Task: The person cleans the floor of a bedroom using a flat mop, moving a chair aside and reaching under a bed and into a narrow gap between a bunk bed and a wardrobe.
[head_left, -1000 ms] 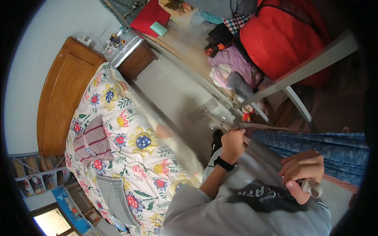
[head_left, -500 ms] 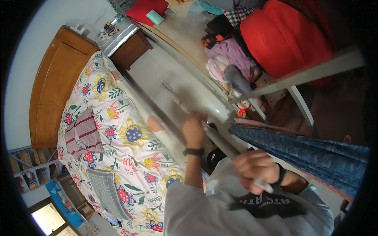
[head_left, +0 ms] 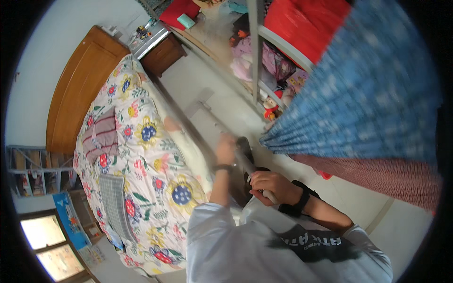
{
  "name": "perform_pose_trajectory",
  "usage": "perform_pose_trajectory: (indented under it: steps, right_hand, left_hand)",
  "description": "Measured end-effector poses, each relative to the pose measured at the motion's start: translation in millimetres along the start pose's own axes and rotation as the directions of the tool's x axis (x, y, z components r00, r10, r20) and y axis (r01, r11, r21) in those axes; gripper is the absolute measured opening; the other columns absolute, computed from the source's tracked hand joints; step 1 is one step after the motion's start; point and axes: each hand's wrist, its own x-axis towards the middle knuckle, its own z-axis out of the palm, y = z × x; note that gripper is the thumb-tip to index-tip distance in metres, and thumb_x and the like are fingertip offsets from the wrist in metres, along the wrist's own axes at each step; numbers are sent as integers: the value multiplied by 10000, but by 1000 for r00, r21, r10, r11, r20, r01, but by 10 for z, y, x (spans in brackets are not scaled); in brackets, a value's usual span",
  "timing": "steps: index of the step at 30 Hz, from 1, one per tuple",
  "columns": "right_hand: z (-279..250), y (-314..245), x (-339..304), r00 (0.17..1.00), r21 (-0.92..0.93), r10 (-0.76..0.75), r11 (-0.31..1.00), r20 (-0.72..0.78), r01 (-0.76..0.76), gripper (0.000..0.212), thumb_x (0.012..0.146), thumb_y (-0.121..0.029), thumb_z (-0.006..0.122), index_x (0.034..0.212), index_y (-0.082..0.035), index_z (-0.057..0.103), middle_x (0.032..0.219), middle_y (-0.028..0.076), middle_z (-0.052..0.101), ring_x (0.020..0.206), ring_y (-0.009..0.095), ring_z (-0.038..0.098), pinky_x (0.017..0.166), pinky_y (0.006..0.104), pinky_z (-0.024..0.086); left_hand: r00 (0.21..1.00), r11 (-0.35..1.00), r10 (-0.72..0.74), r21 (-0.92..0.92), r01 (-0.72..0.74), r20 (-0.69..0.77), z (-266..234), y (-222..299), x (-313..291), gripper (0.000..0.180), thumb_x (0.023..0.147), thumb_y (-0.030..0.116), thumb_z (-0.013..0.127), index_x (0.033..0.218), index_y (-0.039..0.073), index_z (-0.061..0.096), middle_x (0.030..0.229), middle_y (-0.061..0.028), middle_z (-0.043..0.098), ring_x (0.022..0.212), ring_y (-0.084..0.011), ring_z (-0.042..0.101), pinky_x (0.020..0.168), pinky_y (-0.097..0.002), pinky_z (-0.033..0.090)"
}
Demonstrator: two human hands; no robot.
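A long pale mop (head_left: 217, 123) slants from my body across the light floor, its flat head blurred in the aisle beside the bed. My left hand (head_left: 225, 147), smeared by motion, is closed around the middle of the handle. Nearer my shirt, my right hand (head_left: 274, 184) grips the handle close to its top end, which sticks out below the fingers. Dark bands circle both wrists. The mop head's exact shape is hard to make out.
On the left stands a bed (head_left: 155, 162) with flowered bedding. A wooden nightstand (head_left: 163, 54) is at the aisle's far end. To the right, a blue curtain (head_left: 358, 104) hangs beside a bunk frame (head_left: 256, 52), and plush toys (head_left: 271, 106) sit at its edge.
Both hands and the mop handle have shifted; my right hand is now further left and higher in view. The view has turned, and the blue curtain now fills much of the right side.
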Motion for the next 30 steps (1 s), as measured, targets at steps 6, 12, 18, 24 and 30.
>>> perform_pose_trajectory:
  steps: [6,12,18,24,30]
  right_hand:
    - [-788,-1452,-1073,981,-1,126,992,-146,-128,132,692,26,651,703,-33,534,700,108,541,624,312,567,559,344,471]
    - [-1435,-2433,-1585,980,32,89,996,-179,-85,135,593,25,650,617,-47,539,620,61,589,549,234,608,573,322,545]
    - [-1302,-2512,-1399,984,51,1,999,-176,8,131,602,5,655,626,-53,540,635,54,597,552,230,618,604,343,565]
    - [-1090,-2105,-563,983,2,-39,999,-180,40,127,626,43,633,652,-41,542,668,66,595,598,239,624,626,347,563]
    - [-510,-580,373,925,-104,-70,994,-373,34,87,748,79,608,719,8,564,756,122,650,724,264,662,814,423,541]
  left_hand:
    - [990,995,98,-4,-98,99,158,1885,-1165,145,735,138,641,833,48,583,906,-163,613,862,-379,591,753,-455,470]
    - [951,980,199,-59,-190,238,170,3139,-1933,150,764,178,650,703,54,592,771,-124,611,785,-333,591,699,-430,474]
    - [965,972,229,-90,-218,130,17,3061,-1856,259,807,232,675,612,73,615,652,-101,601,684,-324,589,637,-422,461]
    - [985,961,161,-216,-171,-65,-325,2340,-1012,169,808,134,607,659,60,636,687,-133,598,710,-353,579,625,-444,455]
    - [989,987,146,-67,-147,-16,-249,1030,522,246,853,229,615,699,38,620,773,-188,602,769,-388,577,681,-470,449]
